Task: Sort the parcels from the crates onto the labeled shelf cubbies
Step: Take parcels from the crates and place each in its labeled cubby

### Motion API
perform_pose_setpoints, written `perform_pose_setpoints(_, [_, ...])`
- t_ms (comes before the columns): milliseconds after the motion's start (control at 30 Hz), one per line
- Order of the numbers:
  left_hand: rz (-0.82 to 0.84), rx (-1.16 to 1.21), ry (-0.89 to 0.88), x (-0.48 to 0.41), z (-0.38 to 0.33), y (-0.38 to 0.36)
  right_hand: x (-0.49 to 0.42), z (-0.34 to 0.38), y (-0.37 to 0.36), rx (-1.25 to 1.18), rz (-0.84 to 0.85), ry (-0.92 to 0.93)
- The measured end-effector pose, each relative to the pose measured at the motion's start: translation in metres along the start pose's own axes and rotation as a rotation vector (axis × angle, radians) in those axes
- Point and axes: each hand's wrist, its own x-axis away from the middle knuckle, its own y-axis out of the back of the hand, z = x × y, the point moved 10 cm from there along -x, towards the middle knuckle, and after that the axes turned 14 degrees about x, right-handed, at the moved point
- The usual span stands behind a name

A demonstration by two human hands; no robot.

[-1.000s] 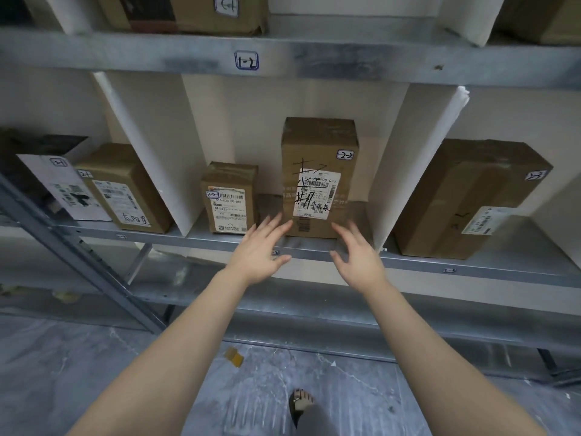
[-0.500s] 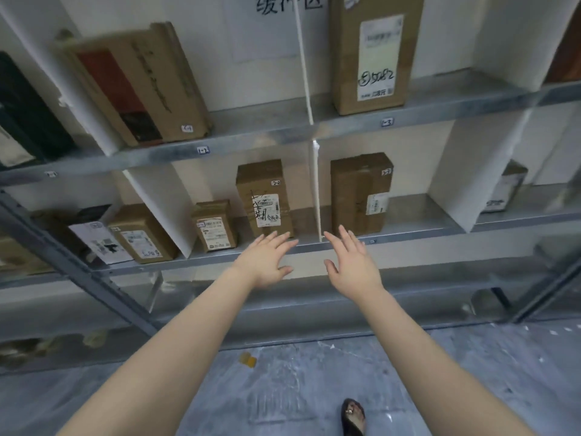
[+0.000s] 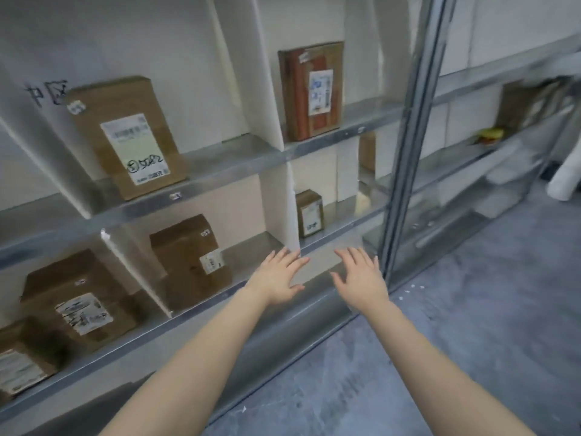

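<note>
My left hand (image 3: pixel 278 276) and my right hand (image 3: pixel 361 276) are stretched out in front of the metal shelf (image 3: pixel 220 166), fingers spread, holding nothing and touching no parcel. Brown cardboard parcels stand in the cubbies. A tall labelled box (image 3: pixel 125 136) is on the upper shelf at the left, and a reddish-brown box (image 3: pixel 309 89) is on the upper right. A box (image 3: pixel 188 262) stands in the lower middle cubby, a small box (image 3: pixel 309 214) sits in the lower right cubby, and two more boxes (image 3: pixel 75 300) are at the lower left.
White dividers (image 3: pixel 276 209) split the shelf into cubbies. A grey metal upright (image 3: pixel 408 136) stands just right of my right hand. Beyond it a second rack (image 3: pixel 471 158) holds a box and a yellow object. Grey concrete floor (image 3: pixel 456 357) lies at the right.
The view has swung right along the shelf, from the cubby with the handwritten box to the shelf's right end. Both hands stay empty and spread, pulled back from that box.
</note>
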Motion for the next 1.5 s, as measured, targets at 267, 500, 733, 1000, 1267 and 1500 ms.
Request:
perform_pose_setpoints(267, [0.014, 0.039, -0.241, -0.202, -0.168, -0.015, -0.032, -0.235, 0.053, 0.040, -0.047, -0.313])
perform_pose_setpoints(500, [0.096, -0.046, -0.538, -0.335, -0.301, -0.026, -0.039, -0.393, 0.081, 0.096, -0.067, -0.598])
perform_pose_setpoints(733, [0.060, -0.072, -0.828, -0.461, -0.420, 0.001, -0.026, -0.516, 0.116, 0.171, -0.093, -0.939])
perform_pose_setpoints(1000, [0.197, -0.152, -1.136, -0.502, -0.560, -0.045, 0.055, -0.594, 0.132, 0.177, -0.194, -1.309])
perform_pose_setpoints(1267, [0.318, -0.183, -1.533, -0.486, -0.716, -0.095, 0.125, -0.687, 0.132, 0.104, -0.309, -1.604])
perform_pose_setpoints(1500, [0.306, -0.216, -1.590, -0.567, -0.828, -0.105, 0.109, -0.808, 0.184, 0.095, -0.415, -1.654])
